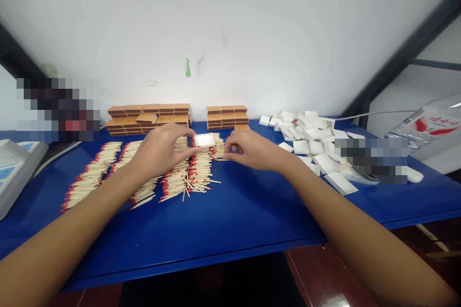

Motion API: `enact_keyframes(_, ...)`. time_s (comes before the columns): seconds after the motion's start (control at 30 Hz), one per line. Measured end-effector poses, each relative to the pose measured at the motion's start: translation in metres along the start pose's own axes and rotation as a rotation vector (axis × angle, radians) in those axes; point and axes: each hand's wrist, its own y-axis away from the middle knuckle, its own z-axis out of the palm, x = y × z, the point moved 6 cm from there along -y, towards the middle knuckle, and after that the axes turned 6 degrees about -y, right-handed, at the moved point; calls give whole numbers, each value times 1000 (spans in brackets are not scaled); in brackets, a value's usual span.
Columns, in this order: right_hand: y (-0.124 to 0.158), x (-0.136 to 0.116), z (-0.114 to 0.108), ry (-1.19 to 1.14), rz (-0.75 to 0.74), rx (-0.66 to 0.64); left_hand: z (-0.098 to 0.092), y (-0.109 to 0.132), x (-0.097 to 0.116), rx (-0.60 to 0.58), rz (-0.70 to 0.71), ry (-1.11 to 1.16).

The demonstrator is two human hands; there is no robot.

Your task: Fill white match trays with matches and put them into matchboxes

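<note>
Between thumb and index finger, my left hand (160, 149) pinches a small white matchbox tray (204, 141) above the matches. My right hand (248, 148) is just right of the tray, its fingers curled together at the end of the matches (217, 144). Whatever those fingers hold, if anything, is too small to tell. Red-headed matches (200, 168) lie in several rows under and beside my left hand, with a few loose ones askew at the front.
Orange-brown matchboxes stand in a larger stack (151, 120) and a smaller stack (226, 116) against the wall. White trays (313, 139) are heaped at the right. A grey-white device (14, 168) stands at the left edge, and a plastic bag (428, 122) sits far right.
</note>
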Motion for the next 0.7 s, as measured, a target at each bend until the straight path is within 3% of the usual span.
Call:
enact_keyframes(0.1, -1, 11, 13, -30, 69, -144, 1, 0, -3, -26, -11, -18)
enact_keyframes(0.27, -2, 15, 20, -27, 96, -150, 2, -1, 1, -52, -5, -37)
enact_keyframes(0.4, 2, 13, 13, -89, 103, -162, 4, 0, 3, -84, 1, -52)
enact_keyframes(0.57, 3, 4, -11, -94, 62, -22, 9, 1, 3, -101, 35, -44)
enact_keyframes(0.7, 2, -6, -13, -104, -8, 86, 10, 2, 10, -85, 68, -9)
